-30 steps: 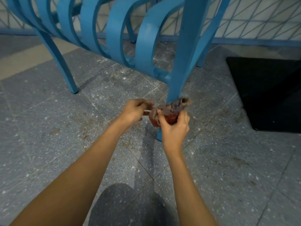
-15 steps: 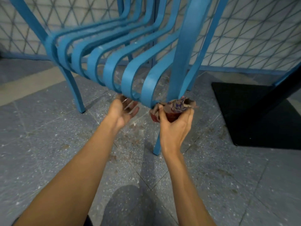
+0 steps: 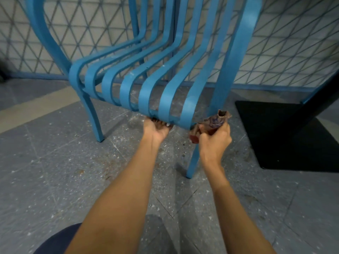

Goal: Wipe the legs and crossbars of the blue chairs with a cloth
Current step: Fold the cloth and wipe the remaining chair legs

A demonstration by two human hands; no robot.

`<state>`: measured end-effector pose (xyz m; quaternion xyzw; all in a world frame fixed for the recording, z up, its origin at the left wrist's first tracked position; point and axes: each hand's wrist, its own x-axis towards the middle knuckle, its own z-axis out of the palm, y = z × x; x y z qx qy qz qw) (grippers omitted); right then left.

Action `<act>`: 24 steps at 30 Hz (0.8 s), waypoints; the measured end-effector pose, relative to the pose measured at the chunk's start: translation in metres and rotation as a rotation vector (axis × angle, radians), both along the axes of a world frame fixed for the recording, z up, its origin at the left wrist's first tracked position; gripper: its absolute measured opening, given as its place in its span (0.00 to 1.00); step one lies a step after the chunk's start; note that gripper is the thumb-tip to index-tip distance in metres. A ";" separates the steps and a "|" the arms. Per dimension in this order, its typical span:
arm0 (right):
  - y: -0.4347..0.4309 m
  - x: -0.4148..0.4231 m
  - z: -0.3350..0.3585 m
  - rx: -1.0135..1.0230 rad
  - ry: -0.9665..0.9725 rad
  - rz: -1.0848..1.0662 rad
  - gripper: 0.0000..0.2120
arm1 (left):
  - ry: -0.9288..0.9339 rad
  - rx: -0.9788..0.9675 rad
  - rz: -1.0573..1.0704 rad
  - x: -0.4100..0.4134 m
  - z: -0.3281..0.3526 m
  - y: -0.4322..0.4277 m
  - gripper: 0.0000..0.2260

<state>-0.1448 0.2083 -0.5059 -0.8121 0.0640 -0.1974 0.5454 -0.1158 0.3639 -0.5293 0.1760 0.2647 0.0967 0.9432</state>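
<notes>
A blue slatted metal chair (image 3: 146, 88) stands in front of me on the stone floor. My right hand (image 3: 214, 140) grips a bunched reddish-brown cloth (image 3: 216, 121) against the top of the chair's front right leg (image 3: 193, 162), just under the seat's corner. My left hand (image 3: 156, 128) reaches under the front edge of the seat, palm up, its fingers curled round the front rail between the slats; the fingertips are hidden behind the rail. The front left leg (image 3: 95, 121) stands untouched.
A black mat (image 3: 286, 140) lies on the floor to the right, with a dark slanted object (image 3: 322, 99) above it. A lattice-patterned wall (image 3: 284, 43) with a blue base strip runs behind the chair. My dark-clothed knee (image 3: 55, 241) shows at the bottom left.
The view has lifted from the leg's foot up to the seat. My left hand let go of the cloth and took hold of the seat's front rail. My right hand carried the cloth up the leg.
</notes>
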 end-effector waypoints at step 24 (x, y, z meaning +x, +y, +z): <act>-0.067 -0.007 -0.018 0.532 0.563 -0.145 0.25 | 0.351 1.037 -0.841 -0.075 -0.004 -0.034 0.11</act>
